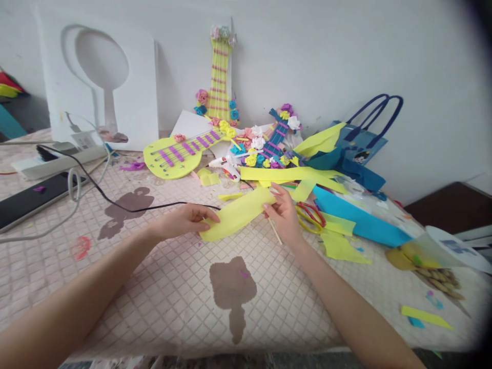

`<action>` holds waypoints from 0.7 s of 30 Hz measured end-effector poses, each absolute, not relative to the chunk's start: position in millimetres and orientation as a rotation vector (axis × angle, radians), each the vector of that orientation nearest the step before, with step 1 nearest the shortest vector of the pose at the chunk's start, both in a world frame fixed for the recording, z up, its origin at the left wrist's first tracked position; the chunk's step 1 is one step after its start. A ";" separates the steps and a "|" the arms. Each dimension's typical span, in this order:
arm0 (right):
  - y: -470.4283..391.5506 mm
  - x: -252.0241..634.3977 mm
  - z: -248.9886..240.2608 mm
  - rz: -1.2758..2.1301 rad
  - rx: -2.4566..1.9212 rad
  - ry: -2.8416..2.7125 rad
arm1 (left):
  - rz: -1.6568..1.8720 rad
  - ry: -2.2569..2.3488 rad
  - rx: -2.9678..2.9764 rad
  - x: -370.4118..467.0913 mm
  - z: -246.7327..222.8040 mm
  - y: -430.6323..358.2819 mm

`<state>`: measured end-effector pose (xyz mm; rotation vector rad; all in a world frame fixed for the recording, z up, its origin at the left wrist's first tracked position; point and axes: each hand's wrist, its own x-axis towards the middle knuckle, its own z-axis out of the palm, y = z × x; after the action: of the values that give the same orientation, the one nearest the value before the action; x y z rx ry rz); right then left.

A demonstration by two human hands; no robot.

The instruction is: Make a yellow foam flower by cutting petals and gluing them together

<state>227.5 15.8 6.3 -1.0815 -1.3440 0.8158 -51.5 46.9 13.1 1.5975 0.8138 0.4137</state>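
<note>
"Yellow paper strip (238, 215), between your two hands in the head view, slanting from near left to far right over the quilted tablecloth (172, 282). Does it touch the cloth underneath?"

"You can't tell from this angle. Your left hand (188, 220) pinches the near end, thumb and fingers almost together; your right hand (284, 212) has the far end, thumb and fingertips close about its edge, the hand itself a little more open."

"How should it handle for you?"

"Very light, most likely, and soft — thin enough to crease or tear if you tug it. It looks matte, so it shouldn't slip much. The two ends seem the best hold for you, with a flat, gentle pinch that leaves the middle uncrushed."

"And what lies about your hands?"

"A thin wooden stick (275, 230) just below your right hand, the scissors (315, 218) just beside it. The black cable (154, 208) runs toward the strip, past your left hand — mind the paper's edge there."
</note>
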 end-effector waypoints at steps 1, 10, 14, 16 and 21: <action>15.6 227.5 5.6 0.801 -1.077 -1.362 | 0.408 0.818 1.606 -51.5 13.2 47.0; 19.0 233.2 4.3 0.810 -1.136 -1.292 | 0.441 0.843 1.464 -51.6 19.7 43.5; 15.7 225.2 5.7 1.125 -0.947 -1.185 | 0.508 0.818 1.313 -48.5 21.3 40.0; 11.1 217.7 4.6 1.290 -0.901 -1.205 | 0.499 0.782 1.294 -47.5 21.2 38.9; -0.8 202.4 -2.8 1.429 -0.843 -1.401 | 0.429 0.644 1.375 -45.0 18.0 37.1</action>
<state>202.4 -0.8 -2.8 -0.8433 -1.4007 1.4294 -45.0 37.1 18.0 1.3747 0.6437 0.4287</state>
